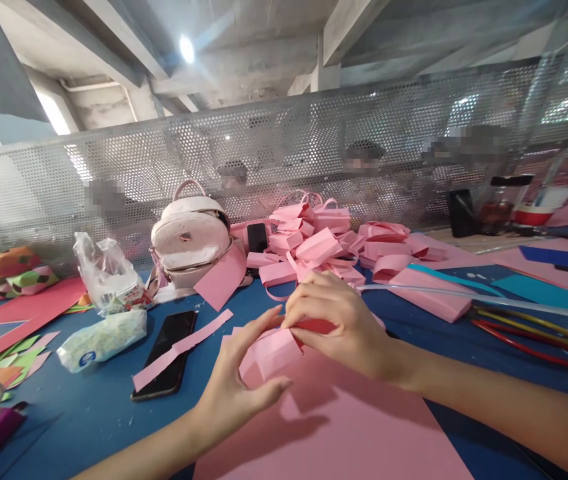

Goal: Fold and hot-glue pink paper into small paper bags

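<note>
A folded piece of pink paper (279, 353) is held up between my two hands, above a large pink sheet (364, 427) lying on the blue table. My right hand (339, 320) pinches the upper right edge of the folded piece between thumb and bent fingers. Curved around its left side is my left hand (244, 367), fingers at the top edge and thumb stretched out below. The left fingertips lie close to the right hand's fingers and are partly hidden. Behind my hands is a heap of pink paper bags with handles (319, 243).
A black phone (167, 360) lies at left with a pink paper strip (184, 350) across it. A tissue pack (104, 340), plastic bag (107, 273) and pale backpack (191, 237) stand beyond. Scissors with red and yellow handles (529, 330) lie right. A perforated metal screen (284, 147) runs behind.
</note>
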Demonstrator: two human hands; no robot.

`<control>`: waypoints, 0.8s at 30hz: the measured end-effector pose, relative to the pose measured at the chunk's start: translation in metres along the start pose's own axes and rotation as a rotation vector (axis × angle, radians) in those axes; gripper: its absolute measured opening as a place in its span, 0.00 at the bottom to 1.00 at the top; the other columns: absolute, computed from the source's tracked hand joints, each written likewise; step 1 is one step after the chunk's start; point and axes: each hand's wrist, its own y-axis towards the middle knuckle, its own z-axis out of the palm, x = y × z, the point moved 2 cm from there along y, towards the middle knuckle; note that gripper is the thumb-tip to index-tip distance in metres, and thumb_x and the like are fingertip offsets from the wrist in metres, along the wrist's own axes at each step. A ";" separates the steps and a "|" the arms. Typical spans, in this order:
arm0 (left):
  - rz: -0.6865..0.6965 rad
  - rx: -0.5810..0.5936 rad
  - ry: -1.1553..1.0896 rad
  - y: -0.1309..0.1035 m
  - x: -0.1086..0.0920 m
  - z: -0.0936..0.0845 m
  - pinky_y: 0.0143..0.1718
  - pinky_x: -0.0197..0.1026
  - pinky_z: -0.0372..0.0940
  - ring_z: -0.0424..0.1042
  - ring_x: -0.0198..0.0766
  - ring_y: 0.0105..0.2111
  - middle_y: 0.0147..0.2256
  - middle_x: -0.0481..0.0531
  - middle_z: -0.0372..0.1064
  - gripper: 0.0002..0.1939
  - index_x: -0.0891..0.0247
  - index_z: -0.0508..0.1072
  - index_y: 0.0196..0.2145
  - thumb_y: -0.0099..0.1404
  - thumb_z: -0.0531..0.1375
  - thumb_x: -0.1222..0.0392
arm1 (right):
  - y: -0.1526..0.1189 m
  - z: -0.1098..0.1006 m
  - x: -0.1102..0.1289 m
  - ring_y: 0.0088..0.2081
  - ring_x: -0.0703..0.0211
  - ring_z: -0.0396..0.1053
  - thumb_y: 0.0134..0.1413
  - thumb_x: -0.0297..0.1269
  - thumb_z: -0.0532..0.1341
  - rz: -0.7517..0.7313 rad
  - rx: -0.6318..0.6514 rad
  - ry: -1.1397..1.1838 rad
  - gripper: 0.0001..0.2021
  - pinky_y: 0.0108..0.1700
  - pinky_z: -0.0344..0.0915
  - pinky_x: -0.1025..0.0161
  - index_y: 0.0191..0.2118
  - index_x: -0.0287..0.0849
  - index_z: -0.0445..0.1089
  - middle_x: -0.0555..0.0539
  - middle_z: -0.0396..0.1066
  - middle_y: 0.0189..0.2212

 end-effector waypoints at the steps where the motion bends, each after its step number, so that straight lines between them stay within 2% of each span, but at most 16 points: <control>1: -0.035 -0.004 -0.008 0.000 0.000 0.001 0.58 0.48 0.64 0.71 0.53 0.57 0.59 0.56 0.72 0.31 0.56 0.69 0.62 0.63 0.68 0.52 | 0.000 0.000 0.000 0.35 0.58 0.67 0.57 0.24 0.66 0.010 -0.004 0.009 0.07 0.41 0.60 0.59 0.30 0.43 0.73 0.52 0.76 0.30; 4: -0.075 -0.036 0.059 0.004 0.000 0.002 0.50 0.44 0.69 0.78 0.48 0.46 0.49 0.53 0.79 0.20 0.57 0.76 0.52 0.62 0.68 0.58 | -0.001 0.002 -0.002 0.35 0.59 0.69 0.55 0.23 0.67 0.067 0.003 0.034 0.07 0.42 0.61 0.60 0.32 0.42 0.74 0.52 0.76 0.30; 6: -0.037 -0.051 0.099 0.006 0.002 0.000 0.47 0.41 0.70 0.78 0.45 0.43 0.46 0.50 0.80 0.19 0.56 0.77 0.51 0.61 0.68 0.62 | -0.001 0.003 -0.004 0.34 0.59 0.70 0.54 0.22 0.67 0.105 0.033 0.028 0.08 0.42 0.61 0.60 0.32 0.42 0.75 0.52 0.77 0.30; 12: 0.137 -0.043 0.133 0.011 0.007 -0.007 0.49 0.36 0.71 0.78 0.40 0.48 0.50 0.47 0.79 0.23 0.52 0.73 0.54 0.62 0.67 0.67 | 0.002 0.003 -0.006 0.34 0.60 0.70 0.53 0.21 0.67 0.120 0.114 -0.034 0.08 0.40 0.61 0.61 0.32 0.42 0.75 0.52 0.77 0.30; 15: 0.211 -0.083 0.154 0.012 0.010 -0.011 0.53 0.38 0.70 0.76 0.40 0.52 0.53 0.51 0.76 0.25 0.52 0.70 0.58 0.65 0.66 0.66 | 0.002 0.002 -0.008 0.33 0.61 0.70 0.54 0.22 0.65 0.158 0.124 -0.025 0.07 0.39 0.61 0.63 0.33 0.42 0.75 0.52 0.77 0.31; 18: 0.378 -0.127 0.214 0.012 0.011 -0.014 0.56 0.40 0.68 0.74 0.42 0.55 0.56 0.55 0.73 0.25 0.55 0.68 0.61 0.68 0.64 0.67 | 0.000 0.001 -0.008 0.31 0.64 0.70 0.55 0.23 0.64 0.208 0.133 -0.002 0.07 0.37 0.61 0.65 0.33 0.43 0.74 0.54 0.76 0.30; 21: 0.545 -0.086 0.312 0.012 0.011 -0.016 0.53 0.39 0.70 0.74 0.42 0.55 0.57 0.59 0.71 0.23 0.56 0.70 0.59 0.69 0.63 0.70 | -0.001 0.001 -0.008 0.31 0.65 0.69 0.56 0.23 0.63 0.246 0.135 0.036 0.07 0.36 0.61 0.67 0.33 0.44 0.73 0.56 0.75 0.29; 24: 0.601 -0.071 0.365 0.015 0.013 -0.020 0.48 0.39 0.72 0.76 0.41 0.52 0.56 0.60 0.71 0.22 0.57 0.72 0.58 0.69 0.63 0.70 | -0.001 0.001 -0.008 0.31 0.65 0.69 0.56 0.25 0.63 0.257 0.135 0.032 0.06 0.37 0.61 0.67 0.32 0.44 0.73 0.55 0.76 0.30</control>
